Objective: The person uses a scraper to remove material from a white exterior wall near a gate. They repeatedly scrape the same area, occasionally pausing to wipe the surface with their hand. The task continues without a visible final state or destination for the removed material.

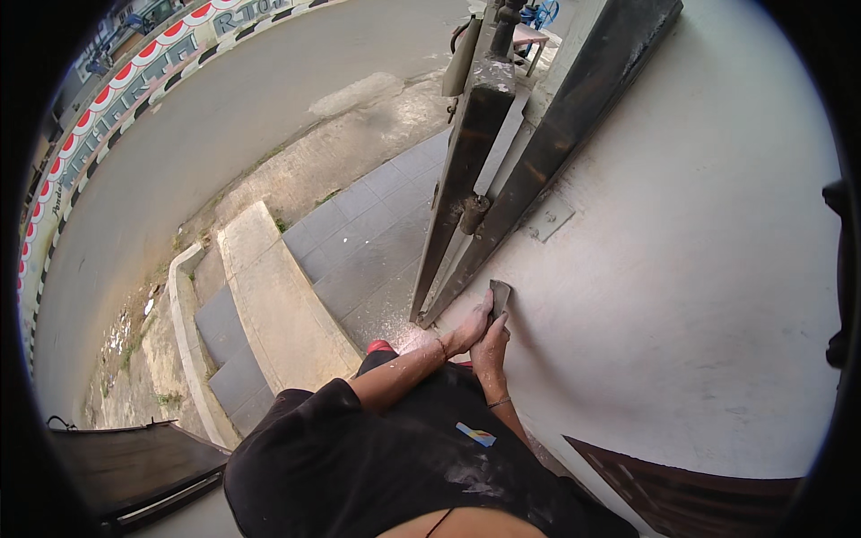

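Observation:
Both my hands come together low at the white wall [628,269], fingers closed round a small grey-brown flat piece [500,294] that looks like folded sandpaper. It stands on edge close to the wall; whether it presses on the surface, I cannot tell. My left hand [465,334], powdered with white dust, grips its left side. Just right of it, my right hand [490,348] holds the lower end. Part of the piece is hidden by the fingers. White dust [404,337] lies on the grey tiles below my hands.
A dark metal gate post [466,170] and a dark frame beam [574,134] rise right beside my hands. A pale concrete ramp [280,291] crosses the grey tiled floor [359,206] on the left. Beyond runs a road [224,117]. A dark brown panel [682,480] sits at lower right.

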Tool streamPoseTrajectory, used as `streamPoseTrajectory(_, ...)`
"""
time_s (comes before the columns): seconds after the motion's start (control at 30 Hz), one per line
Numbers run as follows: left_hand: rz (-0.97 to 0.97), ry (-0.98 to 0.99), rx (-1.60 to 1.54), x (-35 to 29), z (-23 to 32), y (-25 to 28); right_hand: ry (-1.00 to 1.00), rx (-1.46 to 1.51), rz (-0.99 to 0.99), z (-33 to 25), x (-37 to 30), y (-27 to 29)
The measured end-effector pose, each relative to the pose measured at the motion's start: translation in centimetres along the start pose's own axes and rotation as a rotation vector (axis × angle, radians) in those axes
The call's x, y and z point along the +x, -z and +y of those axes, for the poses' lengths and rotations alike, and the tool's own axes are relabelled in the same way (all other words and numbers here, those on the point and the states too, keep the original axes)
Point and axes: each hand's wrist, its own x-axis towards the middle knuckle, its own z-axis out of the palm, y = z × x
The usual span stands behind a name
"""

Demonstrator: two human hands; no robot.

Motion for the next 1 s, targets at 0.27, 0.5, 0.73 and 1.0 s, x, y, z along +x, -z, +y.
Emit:
streamPoseTrajectory(0.27, 0.02, -0.009, -0.007, 0.5, -0.8, 0.4, -0.014, 0.002, -0.021, 0.7, -0.2, 0.0)
streamPoseTrajectory(0.5, 0.07, -0.029, -0.005, 0.9, -0.6, 0.5, 0.005, 0.018, -0.025, -0.1, 0.6, 0.3)
streamPoseTrajectory(0.73, 0.057, 0.025, 0.05, 0.3, -0.1, 0.7, -0.134, 0.03, -0.083, -0.4, 0.4, -0.1)
streamPoseTrajectory(1.0, 0.027, 0.103, -0.062, 0.9, -1.2, 0.5, -0.201, -0.021, -0.115, 0.1, -0.1, 0.1)
